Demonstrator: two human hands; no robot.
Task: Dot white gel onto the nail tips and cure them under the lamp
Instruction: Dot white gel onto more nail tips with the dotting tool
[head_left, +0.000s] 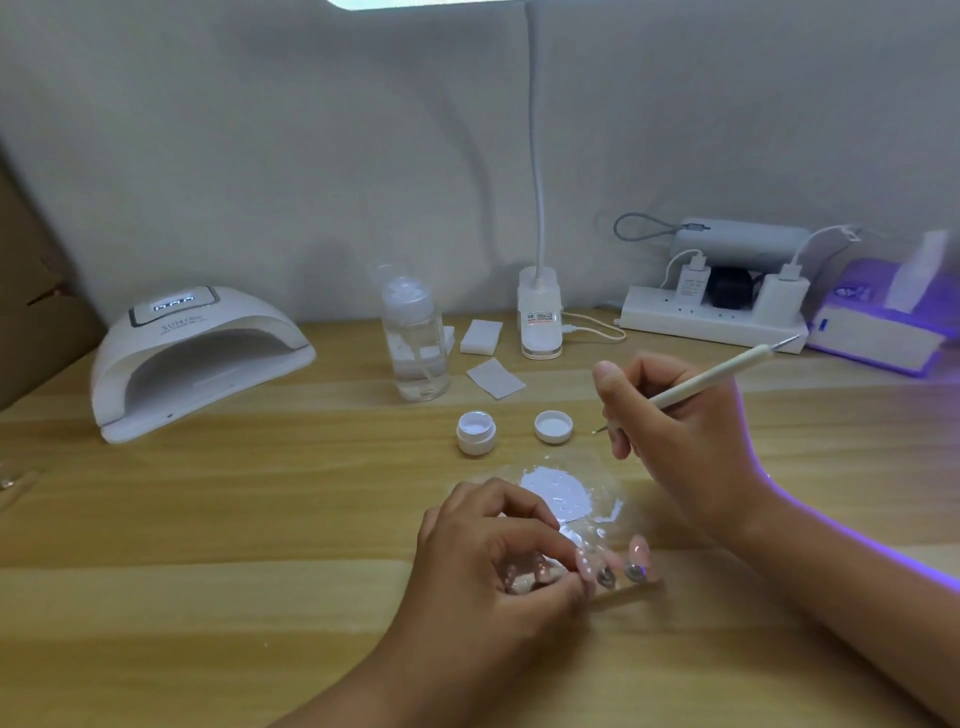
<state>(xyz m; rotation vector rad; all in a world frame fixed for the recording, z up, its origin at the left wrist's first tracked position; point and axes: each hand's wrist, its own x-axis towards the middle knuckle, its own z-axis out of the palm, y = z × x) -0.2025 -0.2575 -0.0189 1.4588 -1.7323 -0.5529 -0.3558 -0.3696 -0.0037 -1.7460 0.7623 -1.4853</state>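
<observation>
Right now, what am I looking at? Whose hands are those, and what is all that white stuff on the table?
There is no machine here, just a person's two hands. The one picture comes from a camera worn on the person's head, looking down at a wooden table. The right hand holds a thin white dotting pen in its fingers, like a pencil. The left hand has its fingers on a small stand with pink nail tips stuck on it. Between the hands is a clear sheet with a patch of white gel. Behind it sit an open little gel jar and its lid. The big white arch at the left is the curing lamp.
</observation>
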